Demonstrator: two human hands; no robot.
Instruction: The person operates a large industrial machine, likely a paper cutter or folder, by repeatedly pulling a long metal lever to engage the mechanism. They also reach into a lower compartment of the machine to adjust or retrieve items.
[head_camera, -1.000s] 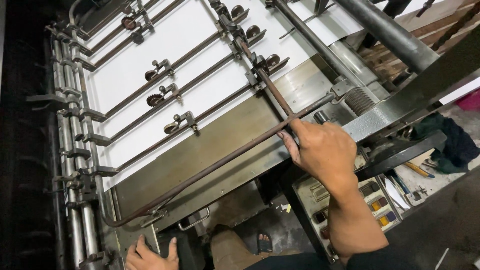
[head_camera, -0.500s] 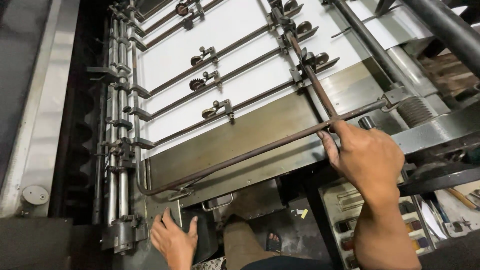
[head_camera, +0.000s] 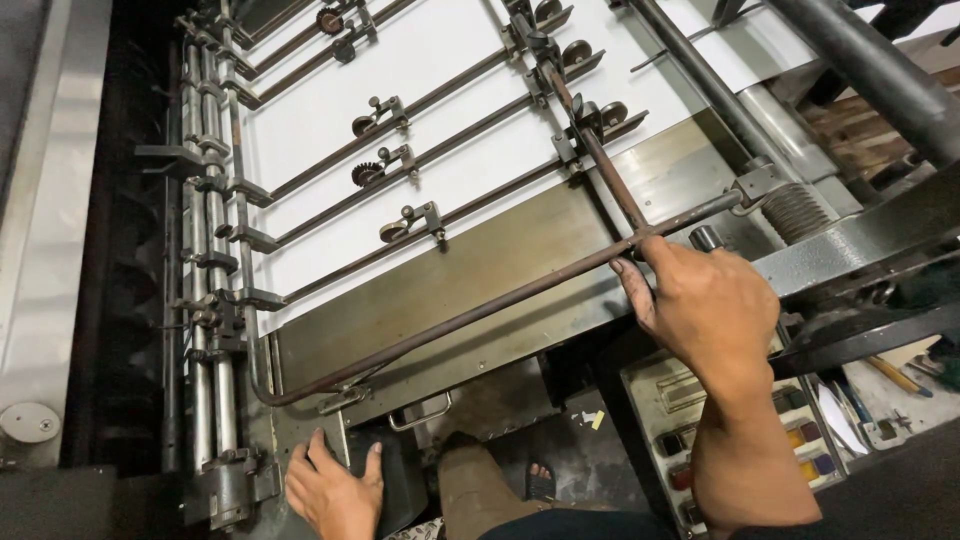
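Note:
My right hand (head_camera: 705, 305) is closed around a long rusty metal bar (head_camera: 470, 315) that runs across the front of a large printing machine. A second brown rod (head_camera: 595, 150) meets that bar at my fingers. White paper (head_camera: 440, 120) lies on the feed board behind, under several thin rods with small wheels (head_camera: 395, 232). My left hand (head_camera: 330, 490) rests low at the machine's front edge, fingers spread on a dark block (head_camera: 390, 478) beside a metal bracket.
Steel rollers and clamps (head_camera: 205, 300) line the left side. A thick grey pipe (head_camera: 870, 70) crosses the top right. A panel with coloured buttons (head_camera: 790, 450) sits below my right arm. My leg and sandalled foot (head_camera: 540, 482) stand on the dark floor.
The view has shifted so the machine sits further right and lower. My right hand keeps its grip on the bar. My left hand has moved right along the front edge.

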